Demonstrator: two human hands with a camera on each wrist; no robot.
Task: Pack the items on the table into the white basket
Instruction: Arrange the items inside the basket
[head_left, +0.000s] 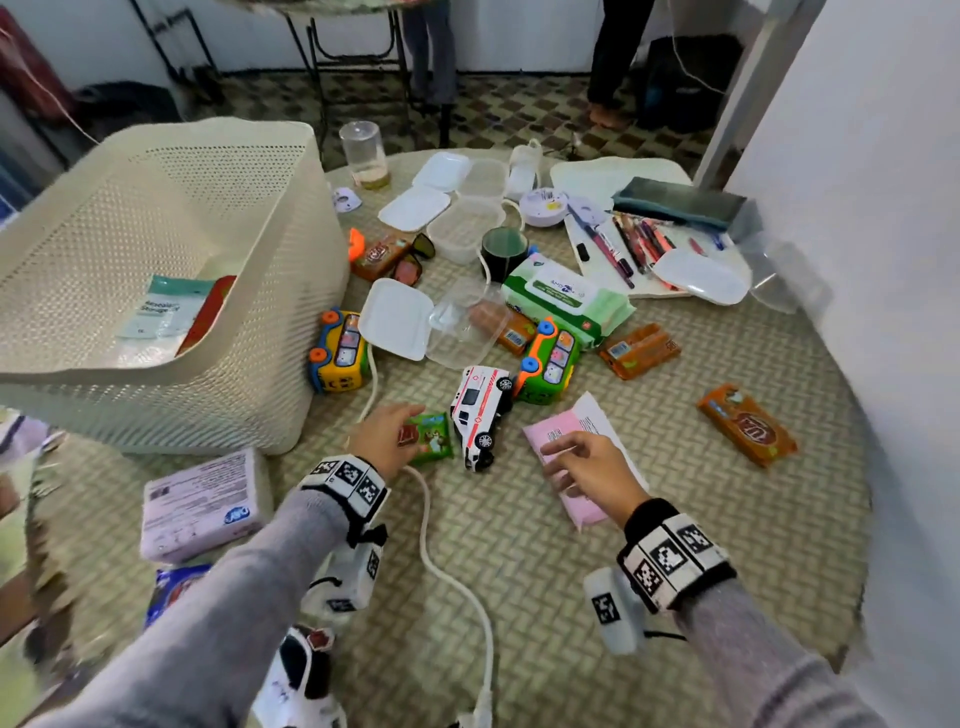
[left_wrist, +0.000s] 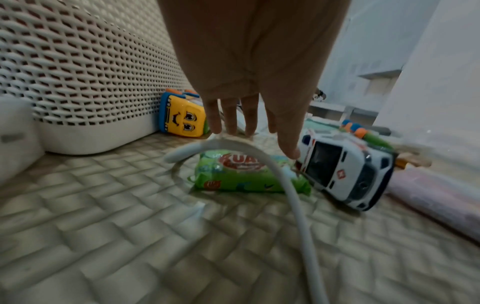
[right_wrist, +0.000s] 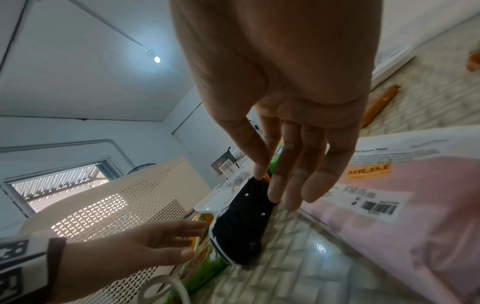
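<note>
The white perforated basket (head_left: 291, 244) stands at the table's left, with a teal packet and a red item inside. My left hand (head_left: 382, 434) hovers with straight fingers just above a small green snack pack (head_left: 431, 439), also the green snack pack (left_wrist: 241, 174) in the left wrist view. My right hand (head_left: 582, 460) floats open over a pink wipes pack (head_left: 571, 431), seen as the pink wipes pack (right_wrist: 415, 205) in the right wrist view. A white toy ambulance (head_left: 480, 413) lies between both hands.
A white cable (head_left: 441, 566) snakes across the table's front. Nearby lie a yellow toy bus (head_left: 337, 353), a green toy bus (head_left: 548, 364), orange snack bars (head_left: 745, 423), a green wipes pack (head_left: 566, 299), clear containers, a purple pack (head_left: 200, 506), pens and a mug.
</note>
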